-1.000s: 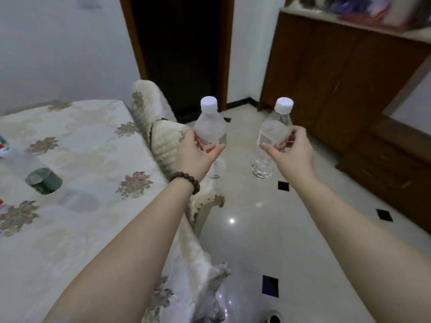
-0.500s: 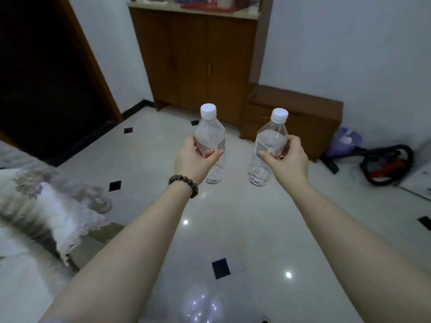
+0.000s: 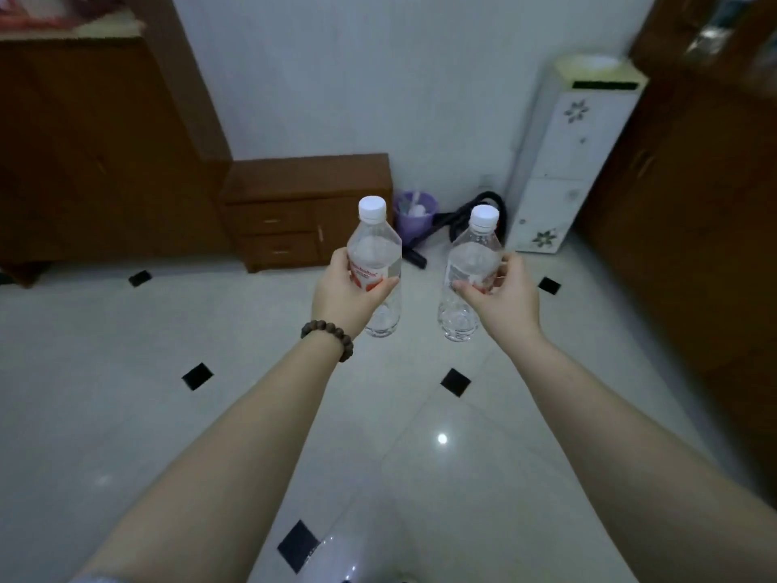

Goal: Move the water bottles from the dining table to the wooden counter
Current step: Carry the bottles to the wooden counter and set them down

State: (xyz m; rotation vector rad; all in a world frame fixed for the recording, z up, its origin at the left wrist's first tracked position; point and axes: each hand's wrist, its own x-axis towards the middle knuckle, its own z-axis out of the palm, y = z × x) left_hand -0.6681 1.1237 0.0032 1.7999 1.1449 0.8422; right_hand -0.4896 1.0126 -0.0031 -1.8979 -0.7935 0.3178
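- Carrying step, mid-room: left hand (image 3: 349, 294) grips one bottle (image 3: 375, 263), right hand (image 3: 502, 298) grips the other bottle (image 3: 469, 275), both upright over the floor (image 3: 126, 414).
- Next, I judge: reach the wooden surface (image 3: 67, 33) at far left and set both down.

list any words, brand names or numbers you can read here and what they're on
None can be read.
Left bottle, in the left hand: red label with white lettering, too blurred to read.
Right bottle, in the right hand: label print too small to read.
Water dispenser: flower decals only, no text.
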